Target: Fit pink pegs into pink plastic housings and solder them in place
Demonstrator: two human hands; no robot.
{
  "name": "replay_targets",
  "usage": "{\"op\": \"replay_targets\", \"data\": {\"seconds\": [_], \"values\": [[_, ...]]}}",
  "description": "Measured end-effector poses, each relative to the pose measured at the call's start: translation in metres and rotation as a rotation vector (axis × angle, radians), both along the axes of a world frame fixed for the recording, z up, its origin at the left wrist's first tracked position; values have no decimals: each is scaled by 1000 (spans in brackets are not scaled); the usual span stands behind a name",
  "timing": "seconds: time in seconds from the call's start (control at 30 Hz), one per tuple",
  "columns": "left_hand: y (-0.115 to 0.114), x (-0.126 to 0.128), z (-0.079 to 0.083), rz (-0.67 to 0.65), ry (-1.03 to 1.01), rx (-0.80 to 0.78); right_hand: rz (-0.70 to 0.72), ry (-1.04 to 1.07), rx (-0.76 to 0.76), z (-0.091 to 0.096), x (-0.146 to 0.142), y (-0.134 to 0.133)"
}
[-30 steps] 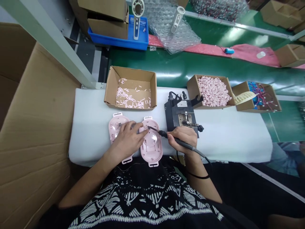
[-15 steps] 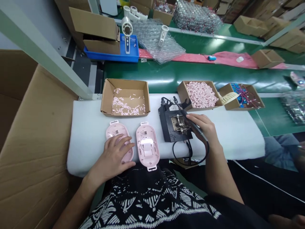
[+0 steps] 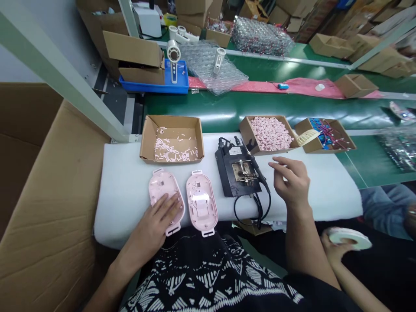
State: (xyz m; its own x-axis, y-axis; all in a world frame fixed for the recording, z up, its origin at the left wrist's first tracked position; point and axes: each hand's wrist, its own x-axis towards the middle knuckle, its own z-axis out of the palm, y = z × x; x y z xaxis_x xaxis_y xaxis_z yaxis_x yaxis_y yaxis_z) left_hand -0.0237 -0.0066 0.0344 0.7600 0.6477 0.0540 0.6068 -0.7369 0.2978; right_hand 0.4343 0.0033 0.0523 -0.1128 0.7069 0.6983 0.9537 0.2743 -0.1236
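Observation:
My left hand lies over the lower part of a pink plastic shell, fingers close together on its inner face and the thumb out of sight. A second pink shell rests beside it, hollow side up, with a clear round piece inside. My right hand hovers over the white mat with fingers apart and nothing in them. To its left, a black pen-shaped corded tool leans along a black box with a metal mechanism on top.
Behind the shells stands a carton of small pink strips. Farther right are a carton of small pink parts and one of blue parts with wires. A co-worker's hand holds a pale round object at right. Tall cardboard borders the left.
My right hand has let go of the corded tool and moved right; the tool now rests on the black box. The left shell has shifted slightly right under my left hand, whose fingers have drawn together.

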Motion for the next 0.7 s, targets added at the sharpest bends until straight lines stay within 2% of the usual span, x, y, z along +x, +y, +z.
{"op": "replay_targets", "data": {"seconds": [0.07, 0.1, 0.17, 0.27, 0.33, 0.4, 0.5, 0.6, 0.67, 0.7], "values": [[1, 8, 7, -59, -59, 16, 2, 99, 129, 6, -22, -12], [1, 15, 11, -89, -69, 7, 48, 165, 127, 7, -38, -19], [3, 32, 17, -165, -62, -40, 214, 330, -8, 5, -75, -33], [5, 61, 17, -245, -31, -89, 417, 541, -335, -9, -132, -51], [4, 74, 10, -247, -19, -82, 416, 577, -508, -24, -160, -60], [0, 79, -4, -236, -41, -47, 385, 574, -596, -39, -176, -63], [1, 76, -39, -209, -134, 67, 438, 633, -582, -52, -184, -55], [14, 73, -70, -233, -297, 223, 510, 757, -444, -50, -183, -39], [23, 77, -73, -225, -368, 258, 504, 826, -355, -43, -181, -31], [27, 82, -66, -221, -385, 255, 491, 841, -305, -39, -179, -30]]}}
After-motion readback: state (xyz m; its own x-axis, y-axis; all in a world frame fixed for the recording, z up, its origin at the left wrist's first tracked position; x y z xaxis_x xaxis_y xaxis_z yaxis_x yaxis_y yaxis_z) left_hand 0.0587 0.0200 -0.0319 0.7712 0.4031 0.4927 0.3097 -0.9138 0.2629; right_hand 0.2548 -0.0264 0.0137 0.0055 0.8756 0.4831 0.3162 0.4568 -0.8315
